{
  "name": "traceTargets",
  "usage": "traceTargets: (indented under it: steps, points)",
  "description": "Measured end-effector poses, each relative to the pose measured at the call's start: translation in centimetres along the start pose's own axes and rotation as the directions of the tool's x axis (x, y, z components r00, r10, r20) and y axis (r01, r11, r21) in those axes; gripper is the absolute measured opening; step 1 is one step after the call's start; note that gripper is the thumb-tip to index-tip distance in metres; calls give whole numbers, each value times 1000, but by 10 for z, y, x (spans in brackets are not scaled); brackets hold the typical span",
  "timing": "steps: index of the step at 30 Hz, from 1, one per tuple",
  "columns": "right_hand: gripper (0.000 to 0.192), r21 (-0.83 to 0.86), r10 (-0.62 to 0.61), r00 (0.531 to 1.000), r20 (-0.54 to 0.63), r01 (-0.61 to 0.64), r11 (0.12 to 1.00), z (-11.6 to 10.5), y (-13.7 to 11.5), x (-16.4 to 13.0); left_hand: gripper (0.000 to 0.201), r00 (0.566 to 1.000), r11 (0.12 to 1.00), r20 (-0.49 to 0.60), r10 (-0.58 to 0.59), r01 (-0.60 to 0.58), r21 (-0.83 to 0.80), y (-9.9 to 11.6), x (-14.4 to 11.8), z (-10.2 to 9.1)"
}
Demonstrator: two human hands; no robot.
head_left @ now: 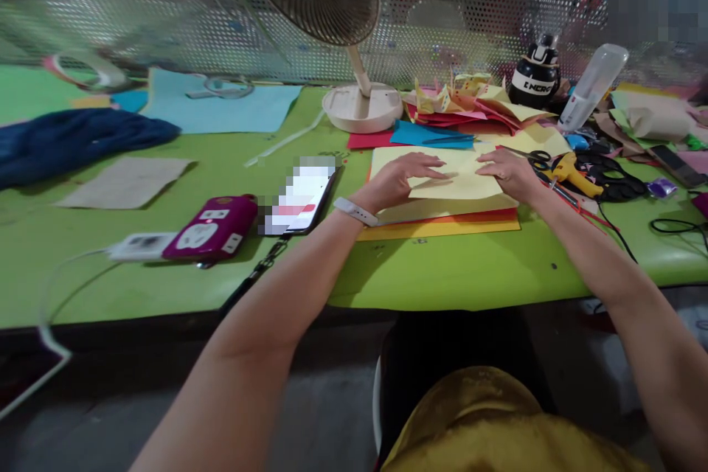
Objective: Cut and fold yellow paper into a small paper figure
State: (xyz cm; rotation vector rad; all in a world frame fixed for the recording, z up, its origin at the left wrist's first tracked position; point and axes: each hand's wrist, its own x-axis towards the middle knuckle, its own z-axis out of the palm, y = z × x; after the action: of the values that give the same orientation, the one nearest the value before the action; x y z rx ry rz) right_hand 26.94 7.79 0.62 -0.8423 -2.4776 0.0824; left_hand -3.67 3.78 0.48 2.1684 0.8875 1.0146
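Observation:
A pale yellow sheet of paper (462, 178) lies folded on top of a stack of yellow, orange and red paper sheets (442, 225) on the green table (431, 276). My left hand (401, 175) presses flat on the sheet's left part, fingers spread; a white band is on that wrist. My right hand (506, 171) rests flat on the sheet's right edge. Neither hand grips anything.
A phone (302, 199) and a purple power strip (213, 227) lie left of the stack. A desk fan (354, 99) stands behind. Scissors (608, 181), a yellow glue gun (569, 173), a bottle (591, 85) and loose coloured paper (476, 107) crowd the right. A blue cloth (71, 140) lies far left.

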Motion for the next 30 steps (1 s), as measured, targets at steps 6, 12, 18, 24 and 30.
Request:
traceTargets:
  steps: [6, 12, 18, 24, 30]
  points:
    - [48, -157, 150, 941, 302, -106, 982, -7, -8, -1, 43, 954, 971, 205, -219, 191, 144, 18, -3, -8]
    - [56, -56, 123, 859, 496, -110, 992, -32, -23, 1, 35, 892, 937, 295, -341, 297, 187, 42, -5, -11]
    - [37, 56, 107, 837, 537, -161, 985, -44, -28, 1, 29, 879, 933, 315, -357, 354, 70, 46, -6, -11]
    - [23, 121, 134, 850, 510, -225, 967, -40, -25, 2, 29, 882, 926, 286, -375, 368, 78, 44, -7, -11]
    - [29, 80, 249, 901, 355, -295, 952, -21, -22, 5, 37, 928, 935, 154, -340, 317, 158, 23, -3, -8]
